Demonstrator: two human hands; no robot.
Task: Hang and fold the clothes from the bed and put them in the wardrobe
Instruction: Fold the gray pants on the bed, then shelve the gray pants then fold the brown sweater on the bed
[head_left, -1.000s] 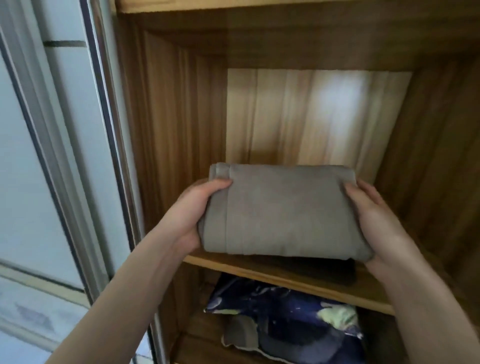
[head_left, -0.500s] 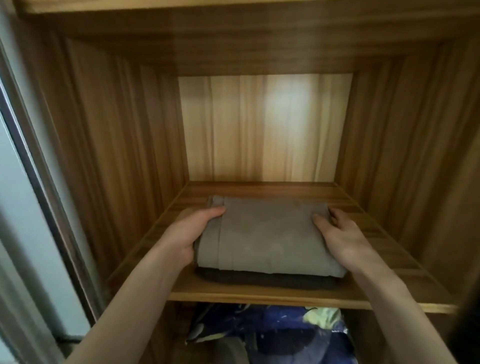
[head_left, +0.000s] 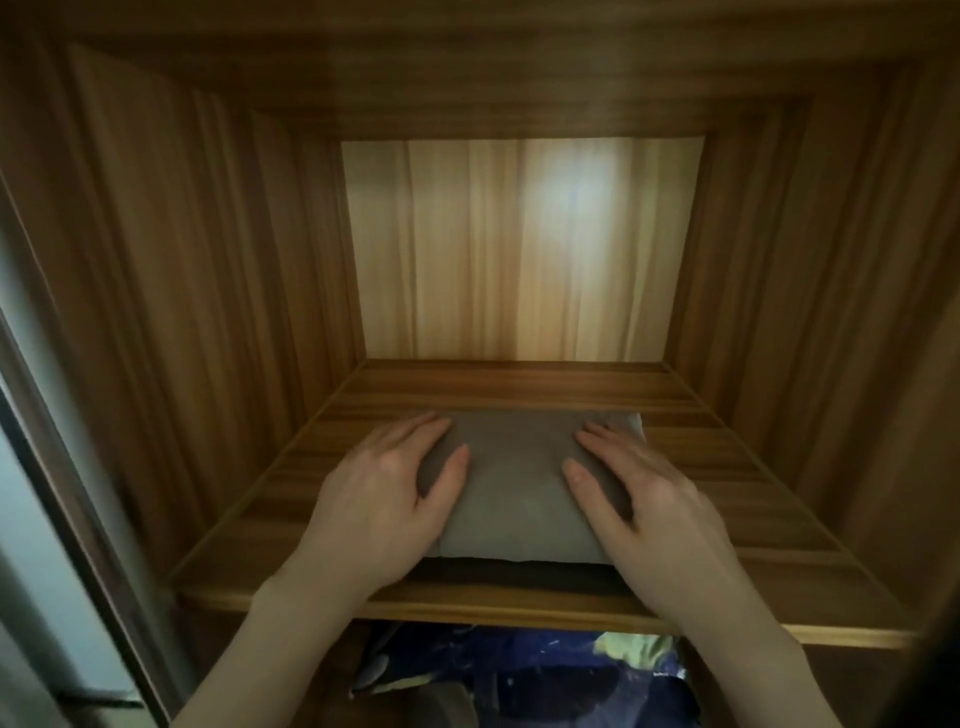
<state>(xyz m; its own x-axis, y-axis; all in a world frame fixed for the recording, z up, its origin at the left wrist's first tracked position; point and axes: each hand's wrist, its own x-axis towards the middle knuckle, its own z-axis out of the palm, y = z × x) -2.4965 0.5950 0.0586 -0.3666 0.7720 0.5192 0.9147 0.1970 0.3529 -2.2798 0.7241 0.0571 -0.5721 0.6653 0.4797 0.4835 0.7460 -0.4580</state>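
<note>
Folded grey garment (head_left: 511, 499) lies on wardrobe shelf (head_left: 727, 525), near its front edge; my left hand (head_left: 384, 506) and right hand (head_left: 649, 512) press it flat, fingers straight, slightly spread, to seat it.

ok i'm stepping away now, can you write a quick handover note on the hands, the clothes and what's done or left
Left hand: flat on the left side of the folded grey garment, fingers straight, pressing down.
Right hand: flat on its right side, the same way.
The garment lies on the wooden wardrobe shelf, on top of a darker folded item. Patterned blue fabric sits in the compartment below.
Done: this garment is folded and placed on the shelf.
Left: lift both hands away. The bed is out of view, so any remaining clothes cannot be judged.
</note>
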